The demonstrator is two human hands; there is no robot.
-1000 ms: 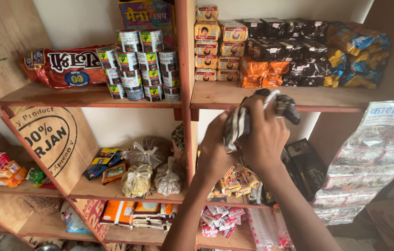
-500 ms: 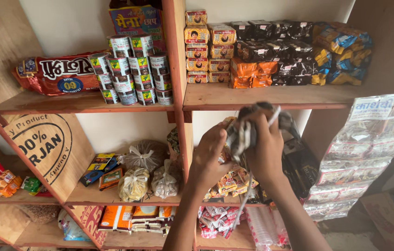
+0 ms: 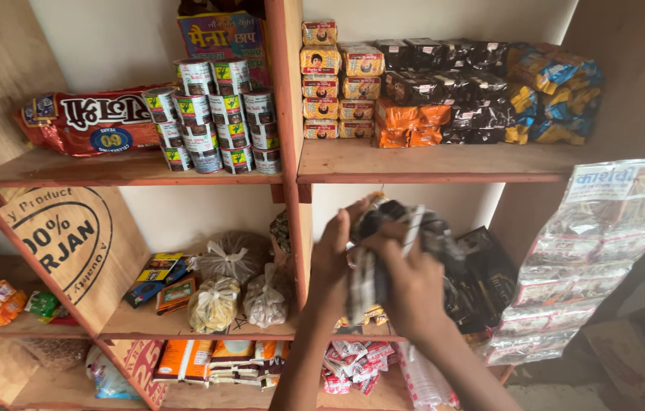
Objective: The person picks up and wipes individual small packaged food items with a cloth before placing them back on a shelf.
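Note:
Both my hands are raised in front of a wooden shop shelf (image 3: 444,164). My left hand (image 3: 334,262) and my right hand (image 3: 414,293) together grip a bunch of dark and silver sachet strips (image 3: 383,240), held just below the upper right shelf board. The strips hang down between my palms. Behind them, black packets (image 3: 490,274) lie on the middle shelf. My fingers hide part of the bunch.
Stacked small tins (image 3: 216,114) and a long red packet (image 3: 90,122) sit on the upper left shelf. Boxes and colourful packets (image 3: 444,84) fill the upper right. Tied plastic bags (image 3: 235,285) rest on the middle left shelf. A hanging sheet of sachets (image 3: 589,259) is at right.
My hands have come down with the bunch of strips, from level with the upper shelf board to below it, in front of the middle shelf.

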